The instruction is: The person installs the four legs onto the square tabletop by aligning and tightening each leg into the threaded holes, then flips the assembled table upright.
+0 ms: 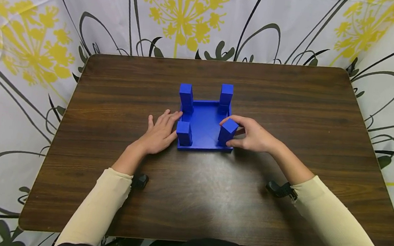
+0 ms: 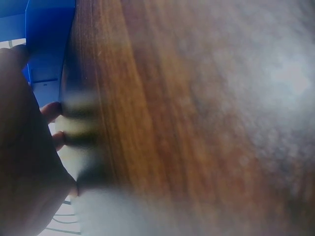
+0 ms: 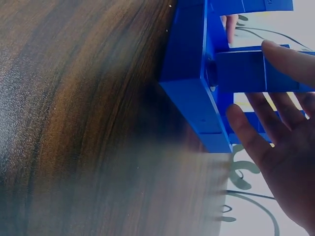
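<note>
A shallow blue tray-like base (image 1: pixel 205 126) lies on the table with upright blue blocks standing at its corners, like an upturned small table. My right hand (image 1: pixel 255 136) holds the near right leg (image 1: pixel 228 131) between thumb and fingers; this leg leans slightly to the right. In the right wrist view its lower end meets the base close to a round fitting (image 3: pixel 211 73). My left hand (image 1: pixel 161 133) lies with fingers spread on the table, its fingertips against the left side of the base, beside the near left leg (image 1: pixel 184 133).
Two more legs, the far left (image 1: pixel 186 98) and the far right (image 1: pixel 225 98), stand at the back corners. Under everything is a dark wood-grain table (image 1: pixel 121 87). A white cloth with yellow flowers (image 1: pixel 185 13) hangs behind and beside it.
</note>
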{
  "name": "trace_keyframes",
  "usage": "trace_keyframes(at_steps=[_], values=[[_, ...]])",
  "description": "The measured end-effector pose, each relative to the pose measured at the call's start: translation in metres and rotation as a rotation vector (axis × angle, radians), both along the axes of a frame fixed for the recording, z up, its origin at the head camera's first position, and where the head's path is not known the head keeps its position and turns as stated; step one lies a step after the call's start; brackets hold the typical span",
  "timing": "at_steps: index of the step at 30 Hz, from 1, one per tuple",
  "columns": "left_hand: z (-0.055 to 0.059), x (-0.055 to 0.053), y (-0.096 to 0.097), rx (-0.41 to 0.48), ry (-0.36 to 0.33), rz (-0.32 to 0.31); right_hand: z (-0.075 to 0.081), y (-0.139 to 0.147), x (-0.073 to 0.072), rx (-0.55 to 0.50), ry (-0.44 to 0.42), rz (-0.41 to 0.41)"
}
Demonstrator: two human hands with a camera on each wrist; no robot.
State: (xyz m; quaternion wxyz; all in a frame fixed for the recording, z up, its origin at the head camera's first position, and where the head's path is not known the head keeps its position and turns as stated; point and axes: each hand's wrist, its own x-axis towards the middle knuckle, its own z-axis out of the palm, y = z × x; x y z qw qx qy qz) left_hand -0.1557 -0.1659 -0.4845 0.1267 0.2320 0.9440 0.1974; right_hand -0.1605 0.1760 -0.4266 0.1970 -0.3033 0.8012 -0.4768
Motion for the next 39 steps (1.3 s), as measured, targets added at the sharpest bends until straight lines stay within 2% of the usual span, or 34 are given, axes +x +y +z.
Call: trace_keyframes(at_steps=[20, 39], values=[[0.0012, -0.0010, 0.0009, -0.006, -0.009, -0.005, -0.0020, -0.0023, 0.0032, -0.024, 0.068, -0.038], [0.0024, -0.0002, 0.0011, -0.003, 0.001, -0.010, -0.0002, 0.0017, 0.0020, 0.035, 0.159, -0.049]])
